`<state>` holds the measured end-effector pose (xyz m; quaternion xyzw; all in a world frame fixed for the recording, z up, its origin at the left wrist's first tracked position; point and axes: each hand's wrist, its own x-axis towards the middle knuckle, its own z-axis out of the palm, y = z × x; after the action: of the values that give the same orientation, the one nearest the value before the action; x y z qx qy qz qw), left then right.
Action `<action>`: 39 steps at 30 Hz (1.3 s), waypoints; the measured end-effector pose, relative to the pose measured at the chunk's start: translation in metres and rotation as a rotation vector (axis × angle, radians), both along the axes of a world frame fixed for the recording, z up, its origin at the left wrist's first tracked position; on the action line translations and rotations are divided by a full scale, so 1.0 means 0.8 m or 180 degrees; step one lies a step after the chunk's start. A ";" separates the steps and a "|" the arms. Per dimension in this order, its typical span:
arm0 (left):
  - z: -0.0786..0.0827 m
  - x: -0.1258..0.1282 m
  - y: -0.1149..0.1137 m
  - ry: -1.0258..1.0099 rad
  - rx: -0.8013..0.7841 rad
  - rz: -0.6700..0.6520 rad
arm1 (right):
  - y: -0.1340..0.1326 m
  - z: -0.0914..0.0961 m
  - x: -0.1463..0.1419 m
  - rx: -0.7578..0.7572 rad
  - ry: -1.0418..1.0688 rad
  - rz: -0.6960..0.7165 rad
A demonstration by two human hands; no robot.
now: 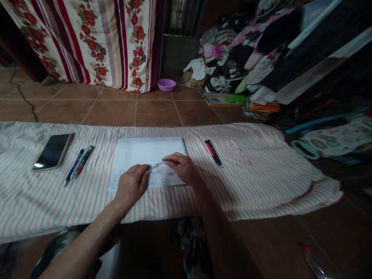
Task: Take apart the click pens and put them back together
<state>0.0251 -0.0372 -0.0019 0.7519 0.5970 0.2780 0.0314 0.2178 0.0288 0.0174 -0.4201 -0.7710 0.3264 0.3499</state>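
Both hands meet over a spiral notebook (151, 149) that lies on a striped cloth. Between them is a slim pen (157, 165) with a pale barrel and a dark end. The fingers of my left hand (133, 182) are closed on the dark end. My right hand (181, 166) pinches the other end between thumb and fingers. Part of the pen is covered by the fingers. Lines and a printed column show on the notebook's page, and its spiral binding runs along the right edge.
Left of the notebook lie several pens (78, 164) and a dark phone (54, 151). To the right are a red and black pen (213, 153) and a pink pen (240, 152). Beyond the striped cloth (261, 178), a purple basin (166, 85) and heaped clothes (232, 54) sit on the tiled floor.
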 end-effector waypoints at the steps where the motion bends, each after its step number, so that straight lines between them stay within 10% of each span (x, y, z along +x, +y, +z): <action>1: 0.000 0.000 0.000 0.0010 0.0007 -0.0006 | 0.000 0.000 0.000 0.0000 -0.0004 0.0005; 39: 0.001 0.000 -0.002 0.0186 0.0098 -0.0107 | -0.004 -0.005 -0.007 0.0039 -0.0079 0.0198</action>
<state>0.0251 -0.0390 -0.0012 0.7700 0.5806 0.2646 0.0070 0.2118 0.0255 0.0137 -0.3978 -0.7900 0.3272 0.3326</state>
